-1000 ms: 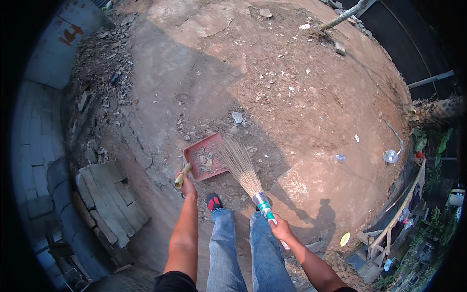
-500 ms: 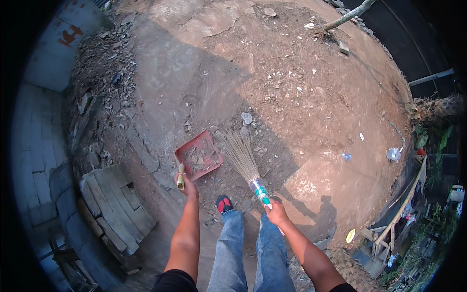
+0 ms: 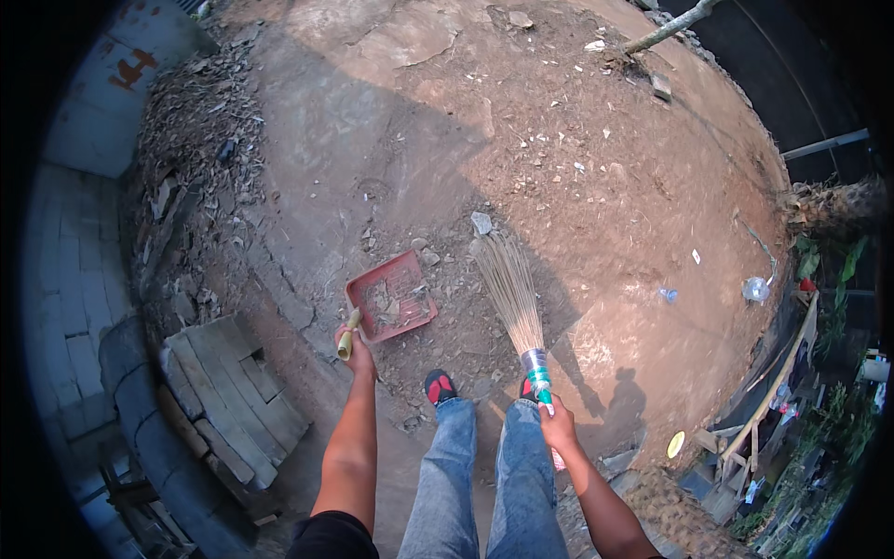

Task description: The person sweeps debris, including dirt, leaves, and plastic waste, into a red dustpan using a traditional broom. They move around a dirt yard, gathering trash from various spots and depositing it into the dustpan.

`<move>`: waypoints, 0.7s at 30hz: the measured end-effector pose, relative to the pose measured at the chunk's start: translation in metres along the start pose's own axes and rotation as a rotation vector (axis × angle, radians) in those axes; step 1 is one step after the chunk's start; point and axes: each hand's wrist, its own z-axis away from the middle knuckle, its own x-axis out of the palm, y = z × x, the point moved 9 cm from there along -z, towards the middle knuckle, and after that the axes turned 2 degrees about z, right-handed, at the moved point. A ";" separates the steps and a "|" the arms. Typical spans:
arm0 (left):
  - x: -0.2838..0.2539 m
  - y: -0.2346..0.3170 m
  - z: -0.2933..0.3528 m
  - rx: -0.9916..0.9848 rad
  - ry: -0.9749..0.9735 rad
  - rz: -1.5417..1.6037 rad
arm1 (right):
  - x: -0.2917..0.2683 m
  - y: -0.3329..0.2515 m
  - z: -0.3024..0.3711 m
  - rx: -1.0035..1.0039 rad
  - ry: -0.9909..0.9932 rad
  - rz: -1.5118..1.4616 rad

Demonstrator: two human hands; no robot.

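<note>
Bare-earth yard (image 3: 717, 177): well inside its edges, the person's left hand (image 3: 359, 356) wraps the handle (image 3: 345, 346) of one red dustpan (image 3: 404, 327) holding debris (image 3: 392, 306); the right hand (image 3: 560, 429) clasps one stick broom (image 3: 514, 296), bristle tips (image 3: 492, 252) just beside one grey stone (image 3: 480, 223).

The left sleeve (image 3: 331, 538) is black and short, ending above the elbow, with the forearm (image 3: 351, 456) below it bare. The left hand (image 3: 360, 357) and right hand (image 3: 559, 429) are bare too. The jeans (image 3: 438, 480) are blue denim, long, creased, and faded paler down the front. The shoes (image 3: 440, 385) are dark and bright red, rounded at the front; the right one is partly hidden.
</note>
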 end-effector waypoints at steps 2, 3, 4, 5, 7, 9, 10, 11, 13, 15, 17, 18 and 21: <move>-0.001 -0.005 -0.005 0.021 -0.003 0.035 | 0.026 0.003 -0.016 0.031 -0.032 0.007; -0.003 -0.007 -0.008 0.034 -0.001 0.053 | 0.041 -0.001 -0.011 0.026 -0.067 0.026; -0.002 -0.010 -0.006 0.005 -0.003 0.081 | 0.058 -0.007 -0.005 0.027 -0.103 0.045; 0.001 -0.008 -0.005 -0.023 -0.006 0.112 | 0.070 -0.017 0.006 -0.019 -0.162 0.059; -0.001 -0.005 -0.003 -0.056 -0.003 0.147 | 0.093 -0.015 0.030 -0.015 -0.278 0.026; -0.010 -0.005 -0.008 -0.068 0.000 0.158 | 0.099 -0.016 0.058 -0.042 -0.332 -0.033; -0.009 -0.004 -0.007 -0.095 0.000 0.144 | 0.094 -0.018 0.073 -0.036 -0.356 -0.058; -0.009 -0.003 -0.006 -0.122 0.000 0.129 | 0.088 -0.021 0.084 -0.031 -0.380 -0.086; -0.011 -0.002 -0.007 -0.127 0.009 0.134 | 0.067 -0.031 0.099 -0.018 -0.320 -0.096; -0.020 -0.002 -0.013 -0.083 0.029 0.172 | 0.058 -0.026 0.100 -0.010 -0.252 -0.102; -0.010 0.000 -0.002 -0.103 0.015 0.172 | 0.045 -0.015 0.085 0.021 -0.153 -0.134; -0.007 0.002 0.003 -0.113 0.010 0.171 | 0.040 -0.010 0.074 0.035 -0.105 -0.149; -0.015 -0.009 0.002 -0.176 -0.005 0.179 | 0.051 0.005 0.030 0.060 -0.085 -0.066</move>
